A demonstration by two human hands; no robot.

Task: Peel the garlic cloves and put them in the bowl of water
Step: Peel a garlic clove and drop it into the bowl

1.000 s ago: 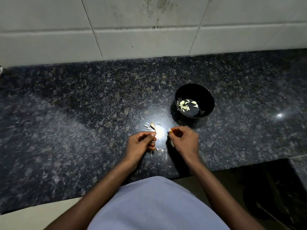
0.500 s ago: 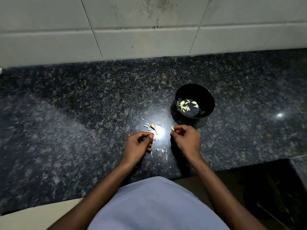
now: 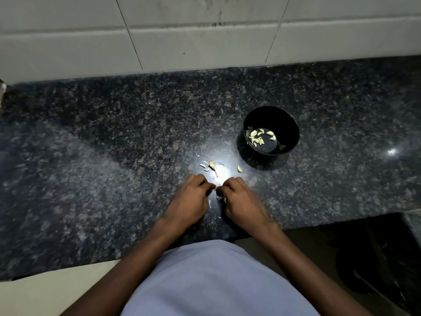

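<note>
My left hand (image 3: 190, 199) and my right hand (image 3: 242, 201) meet fingertip to fingertip low over the dark speckled surface (image 3: 114, 156), both with fingers curled inward; whatever they pinch between them is too small and hidden to identify. Pale skin scraps (image 3: 220, 198) lie on the surface just under and between the two hands. One peeled garlic clove (image 3: 239, 168) rests on the surface beyond my right hand, near the black bowl (image 3: 289, 124) but apart from it. More peeled cloves (image 3: 256, 136) float in the water inside that bowl. A small heap of peelings and a stem piece (image 3: 211, 166) sits beyond my left hand. A tiled wall (image 3: 205, 42) backs the surface.
</note>
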